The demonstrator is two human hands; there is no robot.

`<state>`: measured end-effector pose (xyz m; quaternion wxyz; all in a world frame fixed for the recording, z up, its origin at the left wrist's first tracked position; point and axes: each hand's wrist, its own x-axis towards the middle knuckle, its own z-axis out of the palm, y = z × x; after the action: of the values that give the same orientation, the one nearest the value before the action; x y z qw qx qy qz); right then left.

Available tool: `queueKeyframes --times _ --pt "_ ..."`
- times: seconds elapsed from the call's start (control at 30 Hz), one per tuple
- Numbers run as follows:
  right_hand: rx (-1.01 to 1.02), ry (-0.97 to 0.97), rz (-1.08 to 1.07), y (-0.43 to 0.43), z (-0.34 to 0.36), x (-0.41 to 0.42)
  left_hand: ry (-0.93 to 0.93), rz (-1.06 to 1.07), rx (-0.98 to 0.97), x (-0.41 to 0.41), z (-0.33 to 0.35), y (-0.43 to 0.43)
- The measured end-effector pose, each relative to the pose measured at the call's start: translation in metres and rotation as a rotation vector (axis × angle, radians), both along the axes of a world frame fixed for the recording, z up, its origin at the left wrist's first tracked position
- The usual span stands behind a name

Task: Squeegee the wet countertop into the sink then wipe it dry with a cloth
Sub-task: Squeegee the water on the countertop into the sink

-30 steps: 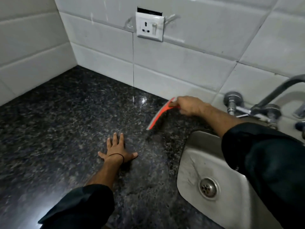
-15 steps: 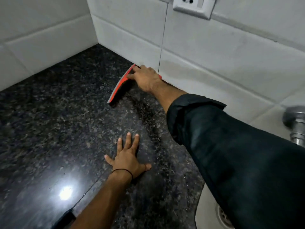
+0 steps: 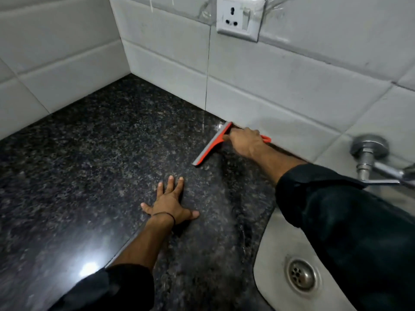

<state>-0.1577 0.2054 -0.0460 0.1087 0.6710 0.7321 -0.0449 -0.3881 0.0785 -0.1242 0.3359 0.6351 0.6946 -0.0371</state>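
A dark speckled granite countertop (image 3: 89, 167) fills the left and middle. My right hand (image 3: 246, 141) is shut on the handle of an orange squeegee (image 3: 212, 144), whose blade rests on the counter with its far end against the back wall. A wet streaked band runs from the blade toward the steel sink (image 3: 269, 261) at the lower right. My left hand (image 3: 170, 202) lies flat on the counter in front of the squeegee, fingers spread, holding nothing. No cloth is in view.
White tiled walls meet in a corner at the back left. A wall socket (image 3: 238, 21) sits above the squeegee. A chrome tap (image 3: 370, 158) juts from the wall at the right. The sink drain (image 3: 301, 276) shows at the lower right.
My right hand has pulled the squeegee along the back wall toward the sink from its farther-left position. The left hand stays flat on the counter. The view has shifted right, showing the sink again.
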Motion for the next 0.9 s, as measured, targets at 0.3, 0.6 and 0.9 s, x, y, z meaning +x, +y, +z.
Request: queueKeyframes --times 0.3,0.6,0.9 --pt "-0.031 0.01 -0.401 -0.175 0.012 0.1 0.06 -0.028 0.099 -0.005 0.0 -0.023" --pt "0.008 -0.196 -0.485 -0.258 0.036 0.11 -0.066 0.014 0.339 -0.02 -0.003 -0.077" --pt "0.012 0.109 -0.066 -0.235 0.039 0.003 0.018 0.258 0.357 -0.085 -0.016 -0.161"
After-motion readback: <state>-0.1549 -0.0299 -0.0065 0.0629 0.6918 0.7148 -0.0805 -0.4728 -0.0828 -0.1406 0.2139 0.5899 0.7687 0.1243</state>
